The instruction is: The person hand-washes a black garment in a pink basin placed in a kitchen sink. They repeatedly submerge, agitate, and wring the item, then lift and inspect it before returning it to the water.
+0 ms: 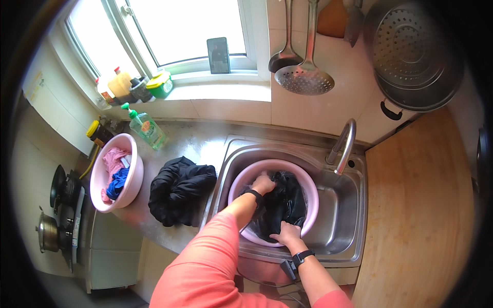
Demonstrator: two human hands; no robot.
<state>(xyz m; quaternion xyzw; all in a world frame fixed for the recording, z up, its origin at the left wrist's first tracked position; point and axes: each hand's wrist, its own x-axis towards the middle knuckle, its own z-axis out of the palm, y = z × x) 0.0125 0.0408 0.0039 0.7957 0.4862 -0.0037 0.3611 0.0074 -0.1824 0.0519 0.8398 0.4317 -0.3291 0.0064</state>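
A pink plastic basin (314, 208) stands in the stainless steel sink. Dark wet fabric (287, 204), apparently a black garment, lies in it with water around its edges. My left hand (264, 184) is inside the basin at the far-left part of the fabric, its fingers curled onto the cloth; the fingertips are partly hidden. Near the front rim, my right hand (288, 233) grips the near edge of the same fabric. Each wrist wears a black band. On the counter to the left lies a bunched black garment (181, 190).
The sink (337, 219) has a curved metal faucet (348, 146) at its far right. Left along the counter are a second pink basin (134, 181) holding clothes and a green pump bottle (148, 131). A wooden board (416, 204) borders the sink's right side. Ladles (304, 79) hang above.
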